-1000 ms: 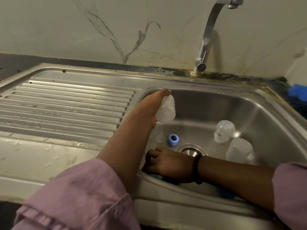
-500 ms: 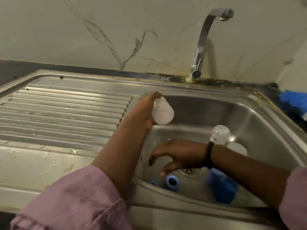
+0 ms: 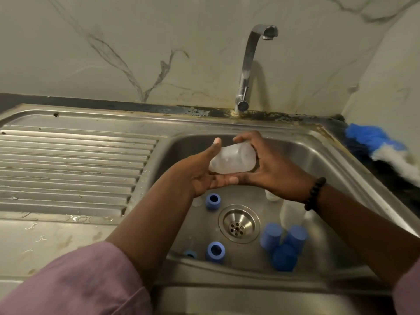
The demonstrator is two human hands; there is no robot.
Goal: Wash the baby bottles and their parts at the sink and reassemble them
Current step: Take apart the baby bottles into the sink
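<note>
- Bottle was held on its side above the basin, between both hands and clear of everything below.
- The left hand was cupped beneath it, thumb raised along the near end and fingers curled under the body.
- The right hand was wrapped round the far end, fingers curled over the top, so a grasp was kept from both sides.
- No water was seen at the tap, and the spout stood behind and above the bottle, not over it.
- Rings, blue and open-centred, were scattered on the basin floor left of the drain; caps were clustered to its right.
- A second clear bottle was partly hidden behind the right wrist, so its position could not be told exactly.
- A brush was lying on the counter, well apart from the hands.
- Slipping was judged the main risk: a smooth, possibly wet bottle could be lost from the palms and dropped among the parts below.
- Loose parts near the drain could be knocked about by such a fall or by a strong stream.
- Splashing over the sink rim was judged likely if water were run hard into a sideways bottle.
</note>
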